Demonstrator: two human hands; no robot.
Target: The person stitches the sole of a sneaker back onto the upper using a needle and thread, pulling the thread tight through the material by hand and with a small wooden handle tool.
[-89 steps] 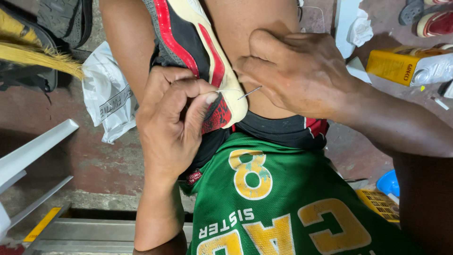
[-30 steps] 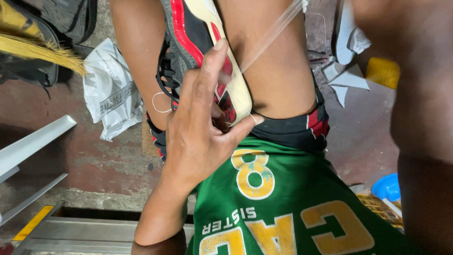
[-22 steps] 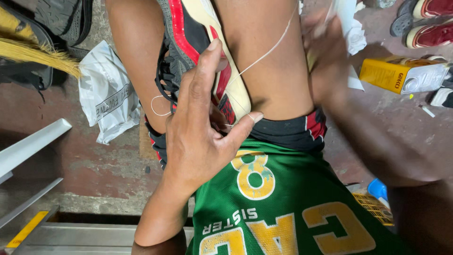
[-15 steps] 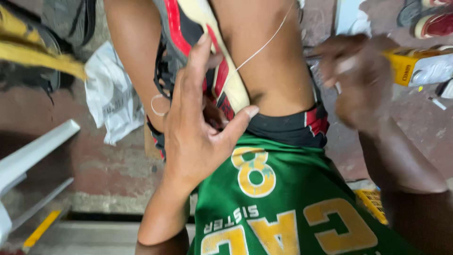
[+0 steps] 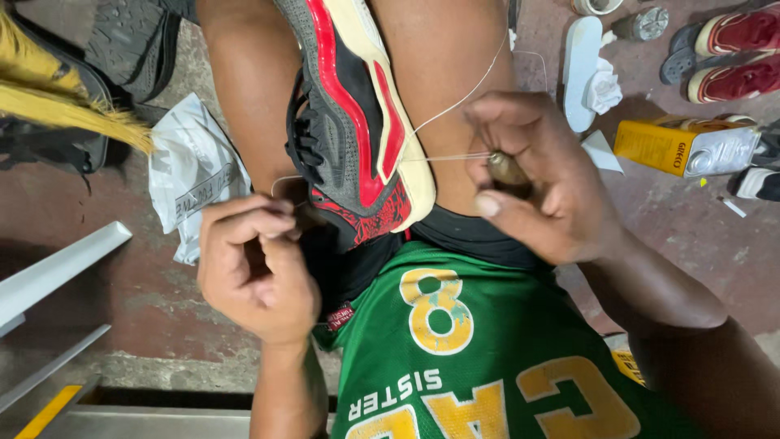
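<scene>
A grey, black and red sneaker [image 5: 349,122] with a cream sole lies clamped between the person's bare knees, sole edge turned toward the right hand. The right hand [image 5: 540,183] sits just beside that sole edge, its fingers [image 5: 496,203] pressed together around a small brown tool handle [image 5: 508,169]. A pale thread [image 5: 451,157] runs taut from the sole to this hand, and a 2nd strand rises slanting over the thigh toward the top of the frame.

The left hand [image 5: 256,268] is curled at the shoe's laced side, fingers bunched and pinching the other end of the thread (a thin loop shows just above the knuckles). Whether it touches the shoe itself cannot be told.

Below the hands spreads a green jersey [image 5: 479,358] with yellow print. On the reddish floor [image 5: 97,203] lie a crumpled white plastic bag [image 5: 191,167] to the left, a yellow-and-silver tin [image 5: 686,146] to the right, 2 red shoes [image 5: 735,57] beyond it, and a loose white insole [image 5: 581,69] near a wad of white paper.
</scene>
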